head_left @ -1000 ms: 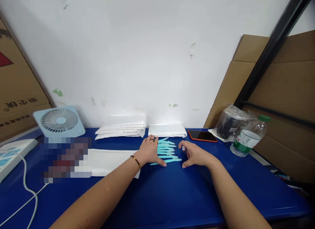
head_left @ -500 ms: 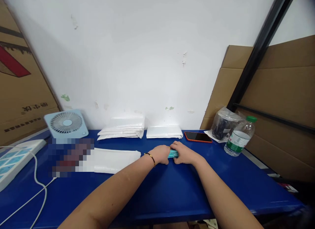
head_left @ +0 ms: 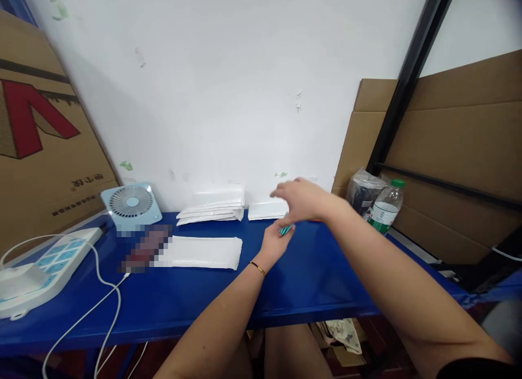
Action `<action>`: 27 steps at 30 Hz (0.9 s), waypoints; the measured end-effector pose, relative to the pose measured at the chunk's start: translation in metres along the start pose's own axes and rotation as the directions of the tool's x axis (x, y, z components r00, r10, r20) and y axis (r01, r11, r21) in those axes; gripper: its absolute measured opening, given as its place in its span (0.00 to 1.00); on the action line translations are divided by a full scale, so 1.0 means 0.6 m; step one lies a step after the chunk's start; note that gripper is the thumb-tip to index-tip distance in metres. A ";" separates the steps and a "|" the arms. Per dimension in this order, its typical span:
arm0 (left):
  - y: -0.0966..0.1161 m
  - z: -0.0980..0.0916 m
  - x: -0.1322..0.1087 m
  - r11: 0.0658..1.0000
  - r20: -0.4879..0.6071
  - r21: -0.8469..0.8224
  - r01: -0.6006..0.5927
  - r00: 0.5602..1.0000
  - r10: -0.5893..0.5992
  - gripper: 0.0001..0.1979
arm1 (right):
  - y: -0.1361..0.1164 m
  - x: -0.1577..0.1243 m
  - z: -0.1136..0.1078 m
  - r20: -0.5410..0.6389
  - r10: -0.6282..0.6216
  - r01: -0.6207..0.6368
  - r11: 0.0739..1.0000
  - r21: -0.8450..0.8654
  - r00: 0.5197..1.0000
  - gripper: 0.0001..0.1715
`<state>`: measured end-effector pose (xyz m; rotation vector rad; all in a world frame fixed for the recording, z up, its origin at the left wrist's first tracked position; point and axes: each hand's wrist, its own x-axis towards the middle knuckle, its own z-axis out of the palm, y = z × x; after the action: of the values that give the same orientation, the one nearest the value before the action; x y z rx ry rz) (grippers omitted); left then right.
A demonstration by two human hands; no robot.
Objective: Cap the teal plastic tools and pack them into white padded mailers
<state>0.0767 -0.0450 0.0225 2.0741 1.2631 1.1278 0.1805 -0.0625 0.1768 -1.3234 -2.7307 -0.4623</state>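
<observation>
My left hand [head_left: 274, 242] is closed around a small teal bundle [head_left: 285, 230]; only a bit of it shows between the fingers, and its kind is unclear. Just above it, my right hand [head_left: 300, 200] is raised, palm down, with thumb and fingers apart. It partly covers the small white stack of flat packages [head_left: 265, 210] by the wall. To the left, a single padded white envelope [head_left: 207, 252] lies flat on the blue table [head_left: 318, 281]. Behind that rests a taller pile of white envelopes [head_left: 214, 205].
On the left are a light blue fan [head_left: 131, 200], a white power strip [head_left: 61, 259] with cables, and a blurred-out item [head_left: 149, 247]. A water bottle [head_left: 385, 207] and a bagged dark object [head_left: 362, 194] stand right. Cardboard [head_left: 457, 150] flanks both sides.
My right hand has come off the teal bundle, rising and opening above it. My left hand keeps hold of the bundle, now turned more upright. The view has shifted and tilted down.
</observation>
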 end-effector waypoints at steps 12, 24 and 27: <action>-0.026 0.022 -0.052 0.985 0.114 -0.096 0.142 0.985 -0.131 0.13 | -0.086 -0.010 0.100 -0.025 0.136 -0.124 0.954 0.271 0.990 0.34; 0.054 -0.086 -0.047 0.768 0.259 0.612 -0.186 0.966 0.028 0.12 | -0.053 -0.074 0.097 0.225 0.207 -0.202 0.978 -0.045 0.952 0.15; 0.068 -0.116 -0.047 0.834 0.303 0.533 -0.146 0.953 -0.026 0.12 | -0.062 -0.089 0.101 0.026 0.169 -0.165 0.980 -0.111 0.985 0.11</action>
<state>0.0329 -0.0912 0.0793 2.5923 1.4953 0.4544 0.1888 -0.1066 0.0996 -1.5860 -2.6255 -0.5847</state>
